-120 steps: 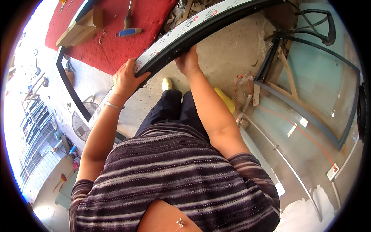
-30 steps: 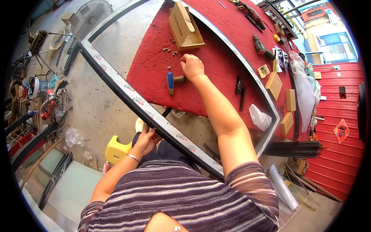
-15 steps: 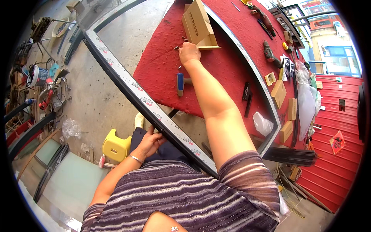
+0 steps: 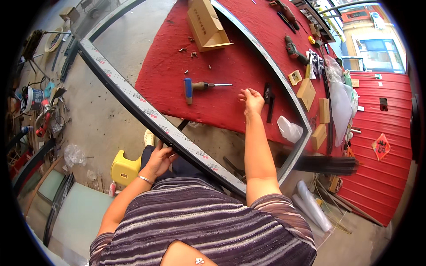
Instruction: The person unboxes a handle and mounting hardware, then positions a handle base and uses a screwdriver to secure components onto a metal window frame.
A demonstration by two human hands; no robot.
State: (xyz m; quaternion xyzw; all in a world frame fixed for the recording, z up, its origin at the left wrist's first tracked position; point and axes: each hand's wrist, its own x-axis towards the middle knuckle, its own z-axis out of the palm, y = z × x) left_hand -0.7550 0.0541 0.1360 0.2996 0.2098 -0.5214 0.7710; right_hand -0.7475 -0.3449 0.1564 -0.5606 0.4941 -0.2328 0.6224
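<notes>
Red cloth point(image 4: 162, 73) bears one screwdriver point(image 4: 199, 86), left hand point(image 4: 158, 161) touching one frame point(image 4: 179, 138).

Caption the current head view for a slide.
Left hand at the near bar of a large frame, right hand over a red-covered table, right of a T-shaped tool.

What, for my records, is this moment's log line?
left hand: touching frame | right hand: over red cloth, grip unclear

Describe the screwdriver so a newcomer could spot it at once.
Find the red cloth seen through the big frame. On it, left of the right hand, below the long box, lies the screwdriver. Unlike nearby metal bits, it has a blue and brown T-shaped handle.
</notes>
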